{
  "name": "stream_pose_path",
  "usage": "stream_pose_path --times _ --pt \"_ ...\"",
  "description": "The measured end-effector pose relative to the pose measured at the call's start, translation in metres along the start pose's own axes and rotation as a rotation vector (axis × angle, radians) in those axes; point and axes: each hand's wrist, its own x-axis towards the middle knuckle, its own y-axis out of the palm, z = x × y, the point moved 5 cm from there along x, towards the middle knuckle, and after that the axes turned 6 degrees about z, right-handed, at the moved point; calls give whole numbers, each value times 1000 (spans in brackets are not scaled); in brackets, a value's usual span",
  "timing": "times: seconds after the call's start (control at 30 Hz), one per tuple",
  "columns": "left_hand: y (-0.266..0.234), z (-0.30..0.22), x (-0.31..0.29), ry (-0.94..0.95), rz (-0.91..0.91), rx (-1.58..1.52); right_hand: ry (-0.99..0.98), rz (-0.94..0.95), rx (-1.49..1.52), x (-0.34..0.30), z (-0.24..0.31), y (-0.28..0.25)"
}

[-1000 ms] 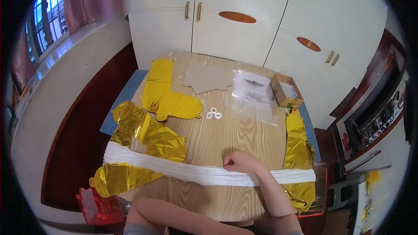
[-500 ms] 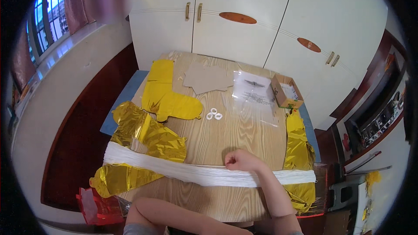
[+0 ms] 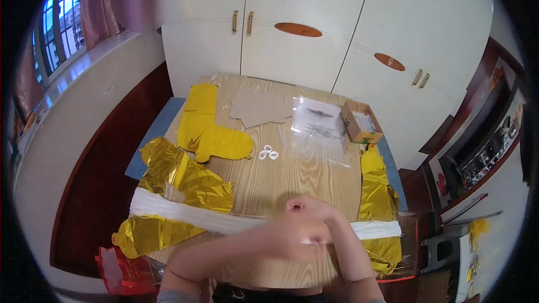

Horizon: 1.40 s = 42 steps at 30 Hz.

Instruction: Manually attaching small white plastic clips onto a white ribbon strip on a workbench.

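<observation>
A long hank of white string [image 3: 191, 216] stretches across the near part of the table, over gold foil balloons at both ends. My right hand [image 3: 311, 207] is closed in a fist at the far edge of the hank, right of the middle. A thin strand runs leftward from it along the hank; what the fingers hold is hidden. My left hand [image 3: 300, 238] is crossed over in front of the right wrist, above the hank, smeared by motion. Its fingers cannot be made out. Crumpled gold foil balloons [image 3: 205, 185] lie left, and another gold foil balloon [image 3: 379, 182] lies right.
Three small white rings [image 3: 268, 152] sit mid-table. Behind are a flat yellow balloon [image 3: 205, 129], grey-brown card pieces [image 3: 258, 106], a clear plastic sheet [image 3: 320, 120] and an open cardboard box [image 3: 359, 123]. A red bag [image 3: 126, 272] is at the lower left; a white cabinet [image 3: 303, 0] stands beyond.
My left arm has swung up and forward from the table's near edge, bringing the hand across to the right wrist. My right hand stays closed at the hank; the view has shifted slightly.
</observation>
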Motion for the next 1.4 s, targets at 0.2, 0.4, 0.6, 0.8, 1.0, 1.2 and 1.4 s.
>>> stream_pose_path --times 0.2,0.4,0.6,0.8,1.0,1.2,1.4 --pt "-22 105 -9 -662 180 626 -46 84 192 -2 -13 2" --pt "-23 102 0 -534 122 544 -105 12 379 -4 -12 -3" --pt "-33 79 1 -457 -52 91 -254 -59 384 -29 25 -10" --pt "-43 44 4 -139 -392 409 -458 -102 519 -40 50 -9" --pt "-48 40 2 -37 -502 312 -595 -70 615 -32 51 -3" --pt "-58 60 -16 -441 -472 -554 -465 30 474 -28 44 2" --pt "-81 55 -21 -17 -1010 -1019 -297 -146 473 -26 25 -7"
